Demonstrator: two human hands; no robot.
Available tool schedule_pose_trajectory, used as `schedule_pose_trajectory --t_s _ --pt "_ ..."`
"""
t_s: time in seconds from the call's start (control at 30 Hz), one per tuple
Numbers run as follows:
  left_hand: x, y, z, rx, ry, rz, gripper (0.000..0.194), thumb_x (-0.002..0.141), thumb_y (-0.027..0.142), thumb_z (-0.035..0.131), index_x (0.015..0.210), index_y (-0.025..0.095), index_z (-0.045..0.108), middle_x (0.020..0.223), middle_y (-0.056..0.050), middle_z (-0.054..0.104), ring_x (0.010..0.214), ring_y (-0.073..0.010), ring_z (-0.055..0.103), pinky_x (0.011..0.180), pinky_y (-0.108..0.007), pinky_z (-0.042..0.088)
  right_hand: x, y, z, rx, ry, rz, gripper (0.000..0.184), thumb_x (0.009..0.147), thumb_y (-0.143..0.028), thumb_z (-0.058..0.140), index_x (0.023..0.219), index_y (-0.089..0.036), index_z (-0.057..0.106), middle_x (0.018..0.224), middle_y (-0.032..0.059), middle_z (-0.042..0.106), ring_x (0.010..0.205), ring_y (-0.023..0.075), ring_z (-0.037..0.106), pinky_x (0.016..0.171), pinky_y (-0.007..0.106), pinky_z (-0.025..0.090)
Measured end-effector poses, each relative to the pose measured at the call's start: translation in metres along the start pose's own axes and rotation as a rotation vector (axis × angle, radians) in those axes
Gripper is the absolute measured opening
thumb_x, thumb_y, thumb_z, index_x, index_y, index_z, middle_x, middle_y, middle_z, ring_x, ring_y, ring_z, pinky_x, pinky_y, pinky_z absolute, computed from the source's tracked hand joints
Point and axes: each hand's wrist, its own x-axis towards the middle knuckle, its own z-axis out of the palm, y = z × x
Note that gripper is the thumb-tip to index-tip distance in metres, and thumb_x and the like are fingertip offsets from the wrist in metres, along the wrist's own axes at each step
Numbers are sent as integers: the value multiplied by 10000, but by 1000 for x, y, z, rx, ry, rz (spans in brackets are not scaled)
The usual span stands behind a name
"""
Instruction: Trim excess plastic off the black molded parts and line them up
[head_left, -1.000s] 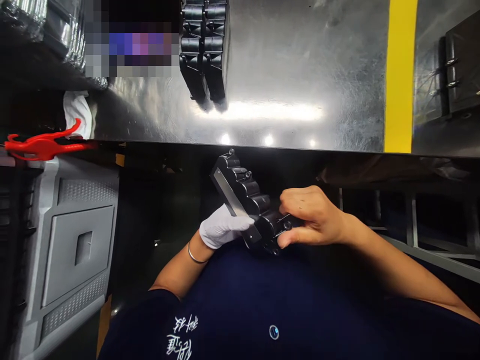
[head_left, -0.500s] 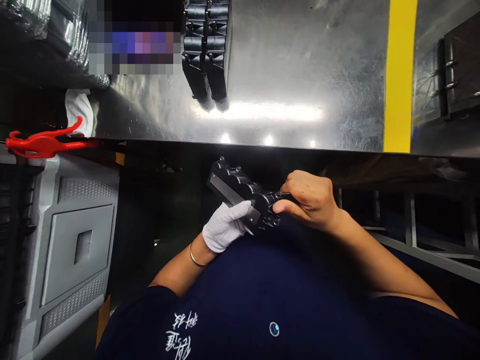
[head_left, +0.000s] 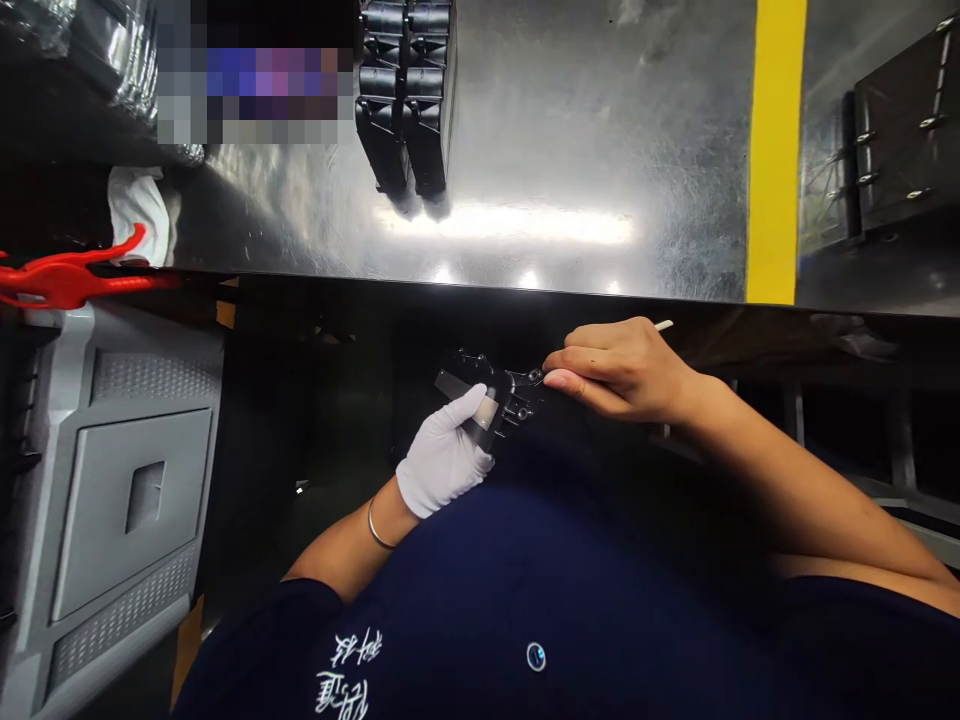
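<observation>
My left hand (head_left: 444, 455), in a white glove, is wrapped round a black ribbed plastic part (head_left: 491, 392) with a grey strip on its side, held below the table's front edge against my dark blue shirt. My bare right hand (head_left: 619, 368) pinches a thin white stick (head_left: 663, 325) whose end juts out behind the knuckles. Its fingertips press at the right end of the black part, near small round lugs.
A shiny metal table (head_left: 570, 150) lies ahead with a yellow stripe (head_left: 775, 150). Two black ribbed parts (head_left: 407, 90) stand at its far middle. A dark tray (head_left: 904, 150) sits at the right, a white cloth (head_left: 135, 210) and red tool (head_left: 67, 280) at the left, above a grey cabinet (head_left: 120, 480).
The black part has been turned and tipped away, so it looks shorter. Both hands rose a little. My right hand shifted up to the part's end, and the white stick now shows.
</observation>
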Motion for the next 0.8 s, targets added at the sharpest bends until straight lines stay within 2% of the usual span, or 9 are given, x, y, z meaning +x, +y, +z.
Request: schedule_pose_trajectory --t_s 0.1,0.3,0.4,0.47,0.53,0.6,0.67,0.73,0.8 --pt "1 -2 -3 17 -31 -27 312 989 194 368 950 132 671 763 -32 755 701 -129 732 577 -183 566 -3 2 2 119 -49 8 350 964 -364 448 716 -197 630 533 -18 515 478 91 456 490 241 316" --pt "3 -8 -7 18 49 -59 330 985 207 383 907 94 684 783 -56 756 718 -132 731 687 -202 580 -17 9 4 438 -201 67 386 960 -345 480 623 -180 571 540 -26 481 494 77 422 518 223 339" --pt "4 -10 -4 29 56 -124 365 989 225 372 898 69 690 784 -79 753 730 -140 730 713 -207 577 -22 14 -2 741 -469 63 445 962 -377 477 591 -164 598 517 -24 481 477 70 412 497 219 343" --pt "4 -7 2 -2 62 -56 389 998 218 343 893 90 695 773 -65 753 748 -129 730 718 -191 569 -24 16 -7 915 -617 52 448 953 -424 482 667 -146 686 537 -5 536 490 76 461 494 216 369" --pt "3 -1 8 -34 72 87 384 1001 203 330 925 138 701 783 -34 757 792 -113 728 745 -180 560 -25 15 -9 940 -516 172 454 943 -474 480 799 -135 745 554 5 552 504 87 484 488 221 382" --pt "2 4 11 -27 74 196 364 1001 201 338 960 182 699 806 -11 759 833 -106 724 751 -179 558 -25 11 -4 876 -224 418 474 936 -515 466 935 -138 753 552 -7 511 494 91 461 461 222 372" --pt "2 6 11 6 72 229 367 1004 198 335 936 191 695 807 0 756 808 -97 722 697 -166 559 -23 3 8 829 35 634 480 932 -533 458 1040 -156 735 573 -17 481 497 91 443 446 222 372" --pt "3 6 9 47 76 257 382 1006 184 331 875 179 690 769 7 749 732 -81 716 625 -146 550 -18 -7 24 820 203 703 442 920 -520 489 1034 -175 740 612 -13 488 527 95 449 466 228 390" --pt "5 5 6 94 94 296 376 999 157 347 839 170 686 737 13 739 694 -74 707 602 -143 547 -12 -16 40 824 319 675 385 898 -498 539 939 -184 758 643 -4 513 554 98 456 494 237 402"
